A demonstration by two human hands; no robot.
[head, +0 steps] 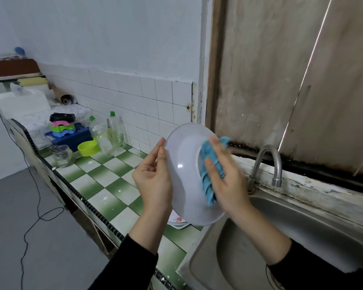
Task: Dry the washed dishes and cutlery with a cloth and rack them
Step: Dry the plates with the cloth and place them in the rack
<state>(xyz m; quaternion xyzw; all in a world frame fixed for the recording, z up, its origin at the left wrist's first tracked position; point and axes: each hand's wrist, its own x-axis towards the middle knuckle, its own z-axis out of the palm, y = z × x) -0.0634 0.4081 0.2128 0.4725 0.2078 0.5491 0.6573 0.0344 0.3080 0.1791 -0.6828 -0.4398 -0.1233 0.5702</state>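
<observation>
A white plate (184, 164) is held up on edge above the counter's corner by the sink, its underside facing me. My left hand (153, 176) grips its left rim, thumb on the near face and fingers behind. My right hand (224, 176) presses a blue cloth (208, 174) flat against the plate's base, fingers spread over the cloth. More white dishes (177, 222) lie on the counter just below the plate, mostly hidden by it. A blue rack (71, 137) with stacked coloured bowls stands far left on the counter.
A steel sink (281, 237) with a curved tap (268, 164) is on the right. On the green-and-white tiled counter (105, 185) stand a glass jar (61, 155), a lime bowl (88, 147) and detergent bottles (113, 135). A black cable trails across the grey floor at left.
</observation>
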